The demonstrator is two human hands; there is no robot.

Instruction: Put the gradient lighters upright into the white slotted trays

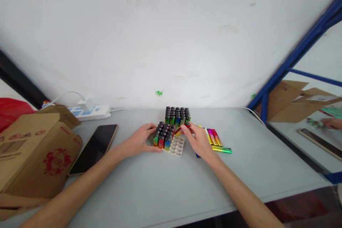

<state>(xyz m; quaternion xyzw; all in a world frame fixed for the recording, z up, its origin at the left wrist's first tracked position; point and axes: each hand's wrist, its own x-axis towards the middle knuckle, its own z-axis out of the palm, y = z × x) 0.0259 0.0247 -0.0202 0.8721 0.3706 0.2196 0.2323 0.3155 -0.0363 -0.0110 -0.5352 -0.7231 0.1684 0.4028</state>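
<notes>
My left hand [140, 139] grips the left side of a white tray [176, 148] with round holes, thumb at the front and fingers behind. Black-topped lighters [161, 141] with shiny coloured bodies stand upright in the tray's left part, while several holes on the right show bare. Between the fingers of my right hand [197, 139] is a tilted red-and-yellow lighter [178, 132], over the tray's back right. Just behind stands a second block of upright lighters [177, 115]. Beside my right hand lie loose lighters [213, 137] in yellow, pink and red, with a green one [222, 149] crosswise in front.
A dark-screened phone [94, 149] lies at left, next to a cardboard box [40, 156]. A power strip [92, 113] with a plugged-in charger sits by the wall. A blue metal frame [291, 57] bounds the right side; beyond it are another box and another person's hand [332, 123].
</notes>
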